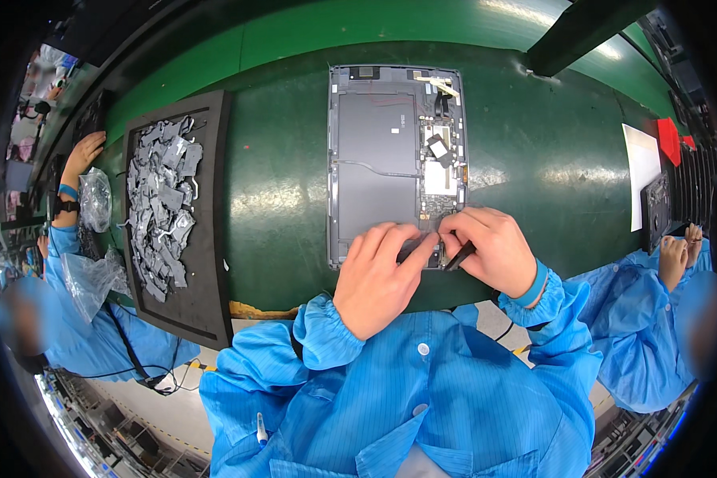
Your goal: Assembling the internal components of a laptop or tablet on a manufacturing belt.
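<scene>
A co-worker's hand (85,150) rests on the green belt far to the left of the person's own hands, beside a clear plastic bag (96,199). Nearer, still well left of the left hand, lies a black foam tray (213,239) heaped with small grey metal-and-foil parts (163,203).

The left hand (378,279) lies palm down on the lower edge of an opened tablet back (374,159), its fingers bent and its index finger pressing a small dark part (417,248) against the bottom of the device, just beside the right hand. It clasps nothing; it only pushes down.

The tablet stretches away from both hands, upright on the green conveyor belt (550,159), with a large grey battery panel above the left hand and a narrow circuit board (440,167) above the right hand.

The right hand (492,248) touches the left at the fingertips and is curled around a slim black stylus-like tool (460,256), whose tip points toward the tablet's lower right corner.

Well to the right lie a white sheet (644,171) and another co-worker's hand (677,256).
</scene>
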Action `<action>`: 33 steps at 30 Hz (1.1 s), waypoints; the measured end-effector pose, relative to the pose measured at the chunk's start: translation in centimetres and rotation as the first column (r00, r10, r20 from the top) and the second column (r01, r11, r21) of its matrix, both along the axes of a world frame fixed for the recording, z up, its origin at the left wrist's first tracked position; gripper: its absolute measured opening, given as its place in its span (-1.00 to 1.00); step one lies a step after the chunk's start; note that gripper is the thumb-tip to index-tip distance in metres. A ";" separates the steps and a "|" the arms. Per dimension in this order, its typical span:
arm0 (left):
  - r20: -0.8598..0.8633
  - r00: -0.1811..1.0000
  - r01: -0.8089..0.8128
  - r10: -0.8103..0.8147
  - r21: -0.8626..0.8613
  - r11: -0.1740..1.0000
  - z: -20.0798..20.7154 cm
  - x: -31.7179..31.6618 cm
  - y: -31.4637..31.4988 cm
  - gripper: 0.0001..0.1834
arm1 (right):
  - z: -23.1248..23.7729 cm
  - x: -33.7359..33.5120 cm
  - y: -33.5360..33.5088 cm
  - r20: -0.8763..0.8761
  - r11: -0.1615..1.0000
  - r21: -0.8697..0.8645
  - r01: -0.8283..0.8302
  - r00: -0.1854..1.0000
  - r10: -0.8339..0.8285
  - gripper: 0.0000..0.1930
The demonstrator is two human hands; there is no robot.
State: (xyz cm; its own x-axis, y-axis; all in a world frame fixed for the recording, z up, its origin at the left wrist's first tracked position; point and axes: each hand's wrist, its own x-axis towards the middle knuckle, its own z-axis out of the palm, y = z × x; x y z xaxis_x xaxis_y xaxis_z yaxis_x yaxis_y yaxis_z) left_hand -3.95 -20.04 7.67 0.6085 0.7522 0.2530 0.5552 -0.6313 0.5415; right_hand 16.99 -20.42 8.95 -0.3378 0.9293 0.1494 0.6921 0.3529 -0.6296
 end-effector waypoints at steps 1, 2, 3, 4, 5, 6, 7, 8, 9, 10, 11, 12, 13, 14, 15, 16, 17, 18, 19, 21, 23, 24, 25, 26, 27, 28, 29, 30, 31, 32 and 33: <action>0.000 1.000 -0.001 0.001 -0.001 1.000 0.0 -0.1 0.0 -0.50 | 0.1 0.0 0.0 0.000 1.000 -0.001 -0.001 1.000 0.001 -0.78; 0.000 1.000 0.006 -0.006 0.000 1.000 0.1 -0.2 0.0 -0.47 | 0.2 0.1 0.1 -0.008 1.000 -0.017 -0.004 1.000 0.004 -0.78; 0.001 1.000 0.015 -0.015 0.002 1.000 0.2 -0.2 -0.1 -0.45 | 0.3 0.1 0.1 -0.016 0.999 -0.033 -0.006 1.000 0.006 -0.78; 0.002 1.000 0.015 -0.015 0.002 1.000 0.2 -0.2 -0.1 -0.45 | 0.3 0.1 0.1 -0.015 0.999 -0.033 -0.007 1.000 0.006 -0.78; -0.008 1.000 0.013 -0.013 -0.003 1.000 0.3 -0.1 -0.1 -0.43 | 0.2 0.0 0.1 -0.014 1.000 -0.028 -0.002 1.000 0.001 -0.78; -0.017 1.000 0.013 -0.013 -0.005 1.000 0.2 0.0 -0.1 -0.42 | 0.1 0.1 0.1 -0.012 1.000 -0.021 0.004 1.000 -0.005 -0.78; -0.015 1.000 0.013 -0.013 -0.002 1.000 0.1 0.0 -0.1 -0.42 | 0.0 0.0 0.2 -0.010 1.000 -0.018 0.005 1.000 -0.005 -0.78; -0.022 1.000 0.003 -0.003 0.001 1.000 0.0 0.1 -0.2 -0.42 | 0.0 -0.1 0.1 -0.014 0.999 -0.028 0.018 1.000 -0.018 -0.78; -0.028 1.000 -0.007 0.007 0.005 1.000 0.0 0.1 -0.3 -0.42 | 0.0 -0.1 0.1 -0.016 0.999 -0.036 0.032 0.999 -0.032 -0.78; -0.024 1.000 -0.006 0.006 0.010 1.000 0.0 0.1 -0.3 -0.42 | 0.0 -0.2 0.0 -0.012 0.999 -0.031 0.032 0.999 -0.033 -0.78; -0.033 0.999 -0.008 0.009 0.013 1.000 0.0 0.1 -0.4 -0.42 | -0.1 -0.2 -0.1 -0.033 0.997 -0.058 0.043 0.998 -0.045 -0.78; -0.043 0.999 -0.011 0.012 0.018 1.000 0.0 0.1 -0.4 -0.42 | -0.1 -0.2 -0.1 -0.055 0.995 -0.083 0.052 0.997 -0.057 -0.78; -0.039 0.999 -0.011 0.012 0.025 1.000 0.1 0.1 -0.4 -0.42 | -0.1 -0.2 -0.1 -0.052 0.996 -0.076 0.053 0.997 -0.057 -0.78; -0.046 0.999 -0.010 0.010 0.021 1.000 0.2 0.1 -0.4 -0.42 | -0.2 -0.2 -0.1 -0.058 0.998 -0.040 0.042 0.997 -0.044 -0.77; -0.053 0.999 -0.009 0.010 0.016 1.000 0.1 0.1 -0.5 -0.42 | -0.3 -0.2 0.0 -0.064 1.000 -0.006 0.030 0.997 -0.031 -0.76; -0.050 0.999 -0.009 0.010 0.020 1.000 0.1 0.1 -0.5 -0.42 | -0.2 -0.2 0.0 -0.062 1.000 -0.002 0.030 0.998 -0.030 -0.76; -0.053 0.999 -0.012 0.013 0.021 1.000 0.0 0.1 -0.6 -0.41 | -0.1 -0.1 0.1 -0.034 1.000 -0.022 0.014 0.999 -0.014 -0.77; -0.056 0.998 -0.014 0.015 0.020 1.000 0.0 0.1 -0.6 -0.41 | 0.0 -0.1 0.1 -0.008 0.999 -0.045 -0.001 1.000 0.001 -0.78; -0.055 0.998 -0.013 0.014 0.022 1.000 0.1 0.2 -0.6 -0.41 | 0.1 0.0 0.1 -0.006 0.999 -0.043 -0.001 1.000 0.000 -0.78; -0.068 0.998 -0.011 0.012 0.022 1.000 0.2 0.2 -0.6 -0.41 | 0.1 0.0 0.0 -0.031 0.998 -0.060 0.008 0.999 -0.010 -0.78; -0.070 0.997 -0.014 0.016 0.021 1.000 0.1 0.3 -0.6 -0.41 | 0.2 0.0 0.0 -0.037 0.997 -0.070 0.017 0.999 -0.019 -0.78; -0.074 0.997 -0.018 0.019 0.022 1.000 0.1 0.3 -0.6 -0.40 | 0.1 -0.1 0.0 -0.044 0.997 -0.079 0.026 0.999 -0.029 -0.78; -0.075 0.997 -0.018 0.019 0.019 1.000 0.0 0.3 -0.6 -0.40 | 0.1 -0.1 0.0 -0.044 0.996 -0.082 0.026 0.999 -0.029 -0.78; -0.080 0.996 -0.022 0.024 0.021 1.000 0.0 0.3 -0.7 -0.40 | 0.1 -0.1 0.1 -0.047 0.996 -0.082 0.028 0.998 -0.032 -0.78; -0.086 0.996 -0.026 0.028 0.024 0.999 0.0 0.4 -0.6 -0.40 | 0.1 -0.1 0.1 -0.050 0.996 -0.080 0.031 0.998 -0.035 -0.78; -0.086 0.996 -0.027 0.029 0.023 0.999 0.1 0.4 -0.6 -0.40 | 0.2 -0.1 0.1 -0.049 0.996 -0.081 0.030 0.998 -0.034 -0.78; -0.086 0.996 -0.028 0.030 0.021 0.999 0.1 0.4 -0.6 -0.40 | 0.2 -0.1 0.1 -0.059 0.996 -0.085 0.037 0.997 -0.042 -0.78; -0.086 0.996 -0.027 0.029 0.016 0.999 0.1 0.4 -0.6 -0.39 | 0.1 -0.1 0.0 -0.067 0.995 -0.091 0.045 0.996 -0.052 -0.77; -0.085 0.996 -0.027 0.028 0.015 1.000 0.1 0.4 -0.5 -0.39 | 0.1 0.0 0.0 -0.066 0.995 -0.092 0.046 0.996 -0.052 -0.77; -0.081 0.996 -0.024 0.025 0.014 1.000 0.0 0.5 -0.5 -0.39 | 0.2 0.0 0.1 -0.055 0.996 -0.074 0.041 0.997 -0.045 -0.77; -0.080 0.996 -0.025 0.026 0.014 1.000 0.1 0.4 -0.5 -0.39 | 0.2 0.0 0.1 -0.046 0.998 -0.056 0.033 0.998 -0.035 -0.77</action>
